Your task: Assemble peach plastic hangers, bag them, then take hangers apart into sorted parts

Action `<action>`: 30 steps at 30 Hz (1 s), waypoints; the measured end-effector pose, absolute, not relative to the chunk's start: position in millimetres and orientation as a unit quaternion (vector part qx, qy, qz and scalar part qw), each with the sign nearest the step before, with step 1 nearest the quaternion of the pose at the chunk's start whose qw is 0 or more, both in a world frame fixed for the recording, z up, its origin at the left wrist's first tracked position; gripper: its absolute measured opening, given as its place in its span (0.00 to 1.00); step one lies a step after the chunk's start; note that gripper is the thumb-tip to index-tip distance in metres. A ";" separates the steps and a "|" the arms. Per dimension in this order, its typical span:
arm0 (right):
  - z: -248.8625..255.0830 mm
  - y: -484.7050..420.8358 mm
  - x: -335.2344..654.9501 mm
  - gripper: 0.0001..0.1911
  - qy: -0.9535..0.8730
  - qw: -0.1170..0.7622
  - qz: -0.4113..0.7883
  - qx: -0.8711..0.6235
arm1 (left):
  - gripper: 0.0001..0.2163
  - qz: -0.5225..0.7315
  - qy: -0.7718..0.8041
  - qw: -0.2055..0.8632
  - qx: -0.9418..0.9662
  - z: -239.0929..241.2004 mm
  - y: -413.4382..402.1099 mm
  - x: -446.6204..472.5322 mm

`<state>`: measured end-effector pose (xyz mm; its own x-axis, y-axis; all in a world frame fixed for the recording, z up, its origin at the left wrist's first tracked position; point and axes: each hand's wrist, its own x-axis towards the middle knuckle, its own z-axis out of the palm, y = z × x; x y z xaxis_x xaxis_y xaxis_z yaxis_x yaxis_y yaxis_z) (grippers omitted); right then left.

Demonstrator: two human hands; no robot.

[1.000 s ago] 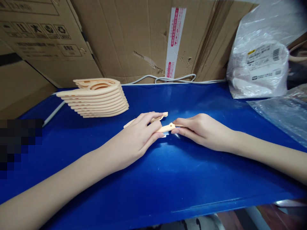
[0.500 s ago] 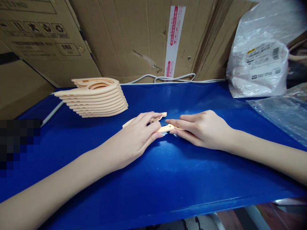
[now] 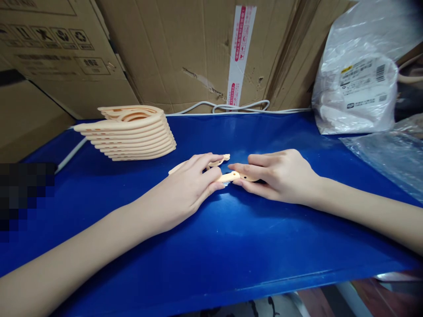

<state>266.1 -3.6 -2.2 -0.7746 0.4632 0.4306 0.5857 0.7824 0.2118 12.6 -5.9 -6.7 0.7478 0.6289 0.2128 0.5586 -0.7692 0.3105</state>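
Left hand (image 3: 189, 186) grips cream piece (image 3: 229, 177), right hand (image 3: 283, 175) pinching a strip (image 3: 249, 178) at its end

On the counter (image 3: 231, 246), a stack of pieces (image 3: 135, 136) stands at the left, behind the left hand (image 3: 198, 182). One single piece (image 3: 229, 177) is partly under this hand, before the right hand (image 3: 274, 176) begins. At the back lies a cable (image 3: 238, 107), before a box (image 3: 198, 48); right of it, a bag (image 3: 357, 99).
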 end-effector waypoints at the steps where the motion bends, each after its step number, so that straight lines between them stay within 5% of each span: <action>1: -2.7 -3.4 266.1 0.21 -0.928 0.182 -0.157 -0.284 | 0.21 0.153 0.318 0.116 0.929 -6.5 -5.8 12.8; 30: -0.6 -8.3 260.0 0.17 -0.920 0.176 -0.057 -0.346 | 0.19 0.145 0.321 0.129 0.927 -3.5 -10.6 12.5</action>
<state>260.0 -8.3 -0.6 -0.6981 0.6165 0.3642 0.6569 0.7538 -0.0167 12.5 -10.6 -3.5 0.7523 0.6319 0.1866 0.5569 -0.7612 0.3323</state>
